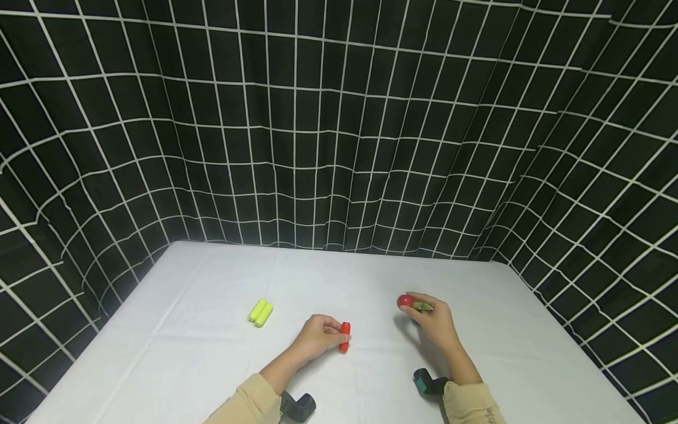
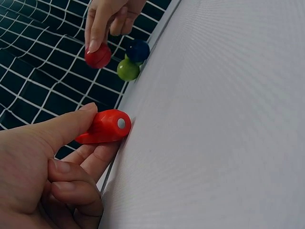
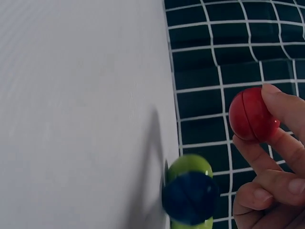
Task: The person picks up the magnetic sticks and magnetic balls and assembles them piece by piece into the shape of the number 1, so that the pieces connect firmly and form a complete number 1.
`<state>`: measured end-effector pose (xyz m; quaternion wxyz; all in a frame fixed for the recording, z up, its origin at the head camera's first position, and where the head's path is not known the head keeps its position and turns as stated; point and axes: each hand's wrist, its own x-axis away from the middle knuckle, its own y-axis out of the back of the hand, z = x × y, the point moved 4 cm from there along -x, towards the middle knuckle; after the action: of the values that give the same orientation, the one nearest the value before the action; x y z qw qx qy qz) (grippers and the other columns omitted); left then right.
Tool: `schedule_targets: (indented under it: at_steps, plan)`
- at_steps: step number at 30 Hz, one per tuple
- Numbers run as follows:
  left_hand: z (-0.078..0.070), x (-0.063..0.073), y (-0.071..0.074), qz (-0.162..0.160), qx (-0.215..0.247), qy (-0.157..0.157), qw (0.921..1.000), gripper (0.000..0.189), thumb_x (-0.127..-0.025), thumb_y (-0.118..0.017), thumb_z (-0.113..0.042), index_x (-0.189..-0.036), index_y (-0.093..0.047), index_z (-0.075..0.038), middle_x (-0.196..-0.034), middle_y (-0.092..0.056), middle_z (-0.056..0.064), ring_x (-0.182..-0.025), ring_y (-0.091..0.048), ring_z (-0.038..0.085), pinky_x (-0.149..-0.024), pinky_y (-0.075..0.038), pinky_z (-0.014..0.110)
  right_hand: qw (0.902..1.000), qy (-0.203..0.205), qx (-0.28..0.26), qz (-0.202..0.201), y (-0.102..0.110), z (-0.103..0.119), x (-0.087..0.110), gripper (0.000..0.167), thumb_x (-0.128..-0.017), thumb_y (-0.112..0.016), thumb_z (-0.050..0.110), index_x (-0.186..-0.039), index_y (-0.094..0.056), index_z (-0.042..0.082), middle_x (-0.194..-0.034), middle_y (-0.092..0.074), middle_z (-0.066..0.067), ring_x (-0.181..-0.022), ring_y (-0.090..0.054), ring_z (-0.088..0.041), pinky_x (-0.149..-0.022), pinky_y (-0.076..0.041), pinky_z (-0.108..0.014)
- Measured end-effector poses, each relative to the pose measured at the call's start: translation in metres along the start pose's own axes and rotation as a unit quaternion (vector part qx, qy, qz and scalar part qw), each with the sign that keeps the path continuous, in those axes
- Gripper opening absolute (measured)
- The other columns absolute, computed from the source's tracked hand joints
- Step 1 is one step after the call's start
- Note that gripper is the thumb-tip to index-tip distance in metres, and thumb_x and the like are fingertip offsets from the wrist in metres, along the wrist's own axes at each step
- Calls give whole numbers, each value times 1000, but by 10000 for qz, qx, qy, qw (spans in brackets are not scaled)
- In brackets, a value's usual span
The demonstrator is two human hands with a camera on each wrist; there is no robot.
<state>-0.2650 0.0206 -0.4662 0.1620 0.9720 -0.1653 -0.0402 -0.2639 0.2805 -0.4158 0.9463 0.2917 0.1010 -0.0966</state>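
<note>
My left hand [image 1: 318,337] pinches a short red rod [image 1: 345,337] between thumb and fingers. In the left wrist view, a round grey disc shows in the end of the red rod [image 2: 112,126]. My right hand [image 1: 441,325] holds a shiny red ball [image 1: 405,302] at the fingertips, with a thin seam line seen on the red ball [image 3: 250,114] in the right wrist view. Beside and below that hand are a dark blue ball [image 3: 190,198] and a yellow-green piece [image 3: 190,164], which overlap in view; whether they are joined I cannot tell.
Two yellow-green rods [image 1: 261,312] lie side by side on the white-covered table [image 1: 201,365], left of the left hand. A black curtain with a white grid [image 1: 328,118] surrounds the table's back and sides. Dark wrist devices [image 1: 298,407] sit at both sleeves.
</note>
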Motion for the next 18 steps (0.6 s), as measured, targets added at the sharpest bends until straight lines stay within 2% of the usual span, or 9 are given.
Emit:
schedule_targets:
  at_steps: [7, 13, 18]
  plan:
    - [1, 0, -1, -4, -31, -32, 10000, 28, -76, -75, -20, -90, -66, 2, -74, -68, 4, -67, -58, 9, -63, -45, 24, 9994, 190, -264, 102, -14, 7, -3, 40, -76, -76, 13, -111, -64, -2, -109, -63, -23, -51, -41, -1, -50, -37, -16]
    - [1, 0, -1, 16, -23, -2, 10000, 28, -76, -75, -20, -90, -66, 2, -74, -68, 4, -68, -59, 10, -65, -46, 26, 9990, 303, -326, 100, -22, 11, -8, 38, -75, -77, 12, -110, -66, 0, -107, -65, -21, -41, -27, 1, -44, -27, -16]
    - [0, 0, -1, -16, -29, 78, 10000, 26, -76, -76, -20, -89, -66, 1, -73, -68, 4, -67, -59, 10, -65, -45, 26, 9990, 239, -342, 178, -34, 18, -11, 39, -75, -77, 16, -110, -66, 2, -110, -65, -20, -39, -25, -1, -42, -26, -17]
